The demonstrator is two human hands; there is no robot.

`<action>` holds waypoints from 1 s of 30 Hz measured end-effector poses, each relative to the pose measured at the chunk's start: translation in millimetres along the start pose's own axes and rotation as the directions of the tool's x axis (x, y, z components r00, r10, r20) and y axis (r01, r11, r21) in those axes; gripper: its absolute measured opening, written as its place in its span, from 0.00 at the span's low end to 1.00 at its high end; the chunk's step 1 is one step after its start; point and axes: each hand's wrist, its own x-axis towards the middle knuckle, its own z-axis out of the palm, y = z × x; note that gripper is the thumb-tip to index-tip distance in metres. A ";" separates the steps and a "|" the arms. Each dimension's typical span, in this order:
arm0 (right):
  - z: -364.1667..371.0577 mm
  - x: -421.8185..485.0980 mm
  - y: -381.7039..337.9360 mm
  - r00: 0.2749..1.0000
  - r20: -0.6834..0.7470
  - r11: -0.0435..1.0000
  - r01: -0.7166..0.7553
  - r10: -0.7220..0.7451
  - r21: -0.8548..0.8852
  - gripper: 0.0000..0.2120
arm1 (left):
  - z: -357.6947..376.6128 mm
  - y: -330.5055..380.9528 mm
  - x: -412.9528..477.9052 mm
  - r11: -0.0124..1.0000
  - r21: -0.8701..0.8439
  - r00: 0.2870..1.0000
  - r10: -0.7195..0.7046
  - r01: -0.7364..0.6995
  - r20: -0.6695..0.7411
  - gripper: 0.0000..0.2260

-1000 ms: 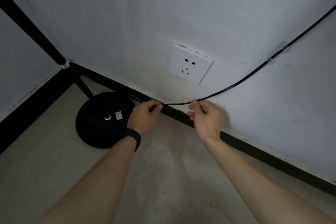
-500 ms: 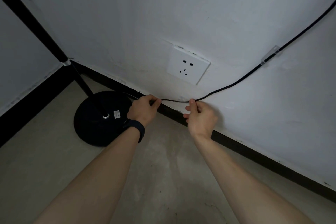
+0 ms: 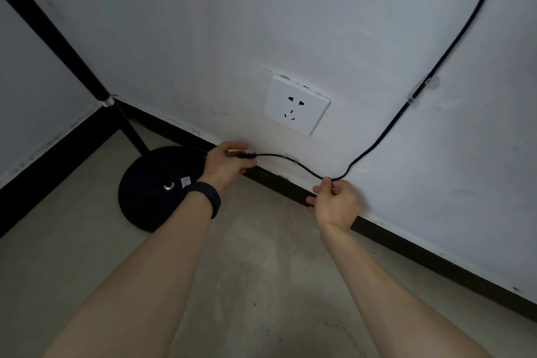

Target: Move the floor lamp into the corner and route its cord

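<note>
Since half a second ago the two hands have drawn apart along the cord [image 3: 386, 131]: the right hand [image 3: 334, 203] has slid away from the wall socket [image 3: 296, 104], down along the skirting board [image 3: 436, 264], while the left hand [image 3: 226, 164] has stayed below and to the left of the socket.

Below the socket, the bare concrete floor [image 3: 261, 285] lies open, bounded by the dark skirting board where both walls meet it. The floor lamp base [image 3: 154, 183] sits in the corner, left of the socket, its black pole [image 3: 58, 43] leaning up and away toward the upper left.

The cord runs from the left hand, sags just under the socket, dips to the right hand, then climbs the wall through a clear clip [image 3: 418, 91] to the right of the socket.

The left hand is closed around the cord's thicker end, wristband [image 3: 207, 197] showing. The right hand pinches the cord between thumb and forefinger at its lowest point. Both forearms reach forward, palms turned inward.
</note>
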 end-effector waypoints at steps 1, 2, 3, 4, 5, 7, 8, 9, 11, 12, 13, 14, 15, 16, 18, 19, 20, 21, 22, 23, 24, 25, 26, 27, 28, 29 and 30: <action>-3.4 1.5 1.3 1.000 -0.012 1.000 -0.007 0.007 -0.008 0.13 | 1.8 2.1 -1.0 0.998 -0.068 1.000 -0.011 0.011 0.001 0.15; -7.0 2.9 2.5 1.000 -0.025 1.000 -0.013 0.013 -0.015 0.13 | 3.5 3.9 -2.8 0.989 -0.147 1.000 -0.025 0.027 0.012 0.16; -10.6 4.5 3.8 0.999 -0.035 1.000 -0.022 0.021 -0.020 0.13 | 5.6 5.5 -4.6 0.971 -0.234 0.999 -0.038 0.043 0.025 0.16; -14.0 6.1 5.6 0.999 -0.043 0.999 -0.034 0.032 -0.029 0.13 | 7.9 7.7 -6.0 0.945 -0.322 0.998 -0.049 0.057 0.034 0.17; -17.6 7.3 7.7 0.998 -0.050 0.998 -0.044 0.042 -0.037 0.13 | 10.3 9.8 -7.1 0.917 -0.394 0.998 -0.057 0.066 0.035 0.17; -23.3 9.2 13.8 0.997 -0.058 0.994 -0.063 0.058 -0.085 0.13 | 17.0 12.7 -9.2 0.879 -0.470 0.997 -0.068 0.076 0.034 0.18; -25.7 10.2 17.2 0.996 -0.062 0.991 -0.071 0.064 -0.110 0.12 | 20.7 12.5 -10.5 0.877 -0.474 0.997 -0.071 0.080 0.036 0.18; -28.1 10.8 18.8 0.995 -0.067 0.989 -0.080 0.072 -0.126 0.12 | 24.2 11.3 -11.9 0.884 -0.461 0.997 -0.072 0.080 0.036 0.18; -32.0 13.8 19.3 0.994 -0.069 0.984 -0.099 0.089 -0.149 0.12 | 29.6 7.1 -13.5 0.909 -0.412 0.998 -0.062 0.064 0.018 0.15; -34.8 14.2 16.2 0.993 -0.067 0.982 -0.104 0.094 -0.158 0.12 | 31.7 5.7 -14.1 0.925 -0.377 0.999 -0.052 0.049 0.002 0.12; -37.1 15.7 13.9 0.993 -0.064 0.981 -0.109 0.100 -0.162 0.12 | 33.5 5.8 -14.6 0.940 -0.339 0.999 -0.044 0.036 -0.016 0.11; -39.4 17.3 11.5 0.993 -0.066 0.982 -0.110 0.100 -0.155 0.12 | 34.8 6.0 -14.5 0.953 -0.303 0.999 -0.039 0.027 -0.033 0.10; -41.6 17.8 7.9 0.992 -0.065 0.983 -0.117 0.108 -0.144 0.12 | 36.0 6.3 -14.4 0.964 -0.264 0.998 -0.033 0.019 -0.049 0.10; -43.0 18.9 6.0 0.992 -0.057 0.982 -0.124 0.116 -0.145 0.12 | 37.1 6.6 -14.2 0.973 -0.229 0.998 -0.027 0.012 -0.062 0.10; -46.0 17.6 2.3 0.992 -0.003 0.977 -0.122 0.123 -0.172 0.13 | 38.0 6.0 -13.1 0.979 -0.201 0.997 -0.029 0.014 -0.073 0.10; -48.1 18.4 2.7 0.994 0.039 0.979 -0.097 0.106 -0.181 0.14 | 38.3 5.8 -12.6 0.976 -0.217 0.997 -0.043 0.028 -0.064 0.11; -50.1 19.9 4.6 0.993 0.083 0.982 -0.070 0.086 -0.177 0.14 | 38.0 6.0 -12.2 0.969 -0.244 0.997 -0.058 0.043 -0.054 0.12; -52.9 22.0 7.7 0.990 0.128 0.982 -0.032 0.057 -0.186 0.14 | 37.8 6.5 -11.7 0.964 -0.261 0.997 -0.068 0.054 -0.046 0.14; -56.4 25.3 11.5 0.985 0.174 0.976 0.020 0.018 -0.217 0.14 | 37.2 6.7 -11.2 0.965 -0.257 0.996 -0.072 0.058 -0.047 0.15; -59.7 27.4 14.1 0.974 0.224 0.958 0.082 -0.019 -0.276 0.14 | 36.3 7.1 -11.0 0.969 -0.240 0.996 -0.072 0.057 -0.056 0.16; -62.8 30.2 16.5 0.965 0.258 0.932 0.135 -0.047 -0.337 0.15 | 35.6 6.3 -10.3 0.973 -0.224 0.996 -0.071 0.057 -0.059 0.16; -65.3 31.8 16.6 0.956 0.286 0.904 0.174 -0.060 -0.392 0.17 | 36.2 7.0 -11.1 0.975 -0.216 0.996 -0.073 0.059 -0.059 0.17; -67.3 33.8 16.4 0.946 0.319 0.875 0.207 -0.064 -0.437 0.17 | 36.9 7.7 -11.7 0.973 -0.223 0.996 -0.071 0.056 -0.059 0.17; -69.1 32.7 13.4 0.937 0.343 0.840 0.236 -0.064 -0.489 0.16 | 37.7 9.1 -13.0 0.974 -0.220 0.996 -0.072 0.058 -0.056 0.17; -70.7 32.3 10.2 0.930 0.363 0.814 0.254 -0.057 -0.522 0.15 | 38.4 10.5 -13.2 0.975 -0.217 0.996 -0.069 0.055 -0.057 0.17; -71.7 32.5 6.7 0.926 0.377 0.790 0.256 -0.034 -0.557 0.12 | 39.4 12.5 -14.8 0.979 -0.194 0.996 -0.070 0.056 -0.062 0.17; -73.1 34.0 4.6 0.919 0.395 0.756 0.271 -0.018 -0.596 0.11 | 38.9 11.1 -14.1 0.982 -0.180 0.996 -0.059 0.047 -0.062 0.16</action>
